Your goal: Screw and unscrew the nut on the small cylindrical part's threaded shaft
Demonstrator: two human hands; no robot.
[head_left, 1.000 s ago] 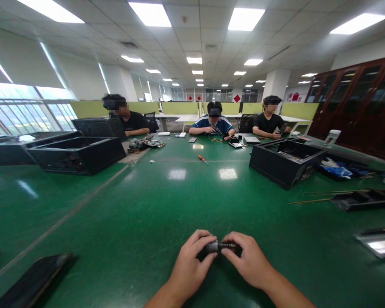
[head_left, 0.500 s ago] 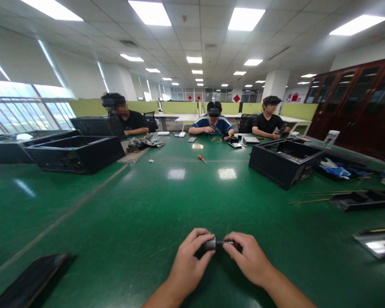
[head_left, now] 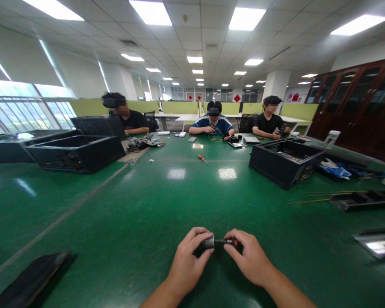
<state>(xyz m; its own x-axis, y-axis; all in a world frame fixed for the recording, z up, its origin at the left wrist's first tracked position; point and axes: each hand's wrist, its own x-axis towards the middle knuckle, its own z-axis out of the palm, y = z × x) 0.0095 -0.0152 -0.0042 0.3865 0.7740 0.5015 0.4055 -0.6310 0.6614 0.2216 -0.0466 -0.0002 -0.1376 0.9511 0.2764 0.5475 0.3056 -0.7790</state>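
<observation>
Low in the middle of the head view, my left hand (head_left: 192,254) pinches a small silver-grey metal cylinder (head_left: 209,242) between thumb and fingers. A thin dark shaft (head_left: 219,241) runs from the cylinder's right end toward my right hand (head_left: 248,256). The thumb and fingers of my right hand are closed on a small dark metal piece (head_left: 228,241) at the shaft's other end. My fingers partly cover both pieces, and whether they are joined I cannot tell. Both hands are held over the green tabletop (head_left: 141,222).
An orange screwdriver (head_left: 202,158) lies farther up the table. Black computer cases stand at left (head_left: 77,154) and right (head_left: 284,162). A dark flat panel (head_left: 32,278) lies near left. Three people sit across the table, one at centre in a blue shirt (head_left: 199,127).
My left hand has shifted very slightly left with the metal cylinder, and a little more of the shaft shows between my hands. My right hand has barely moved.
</observation>
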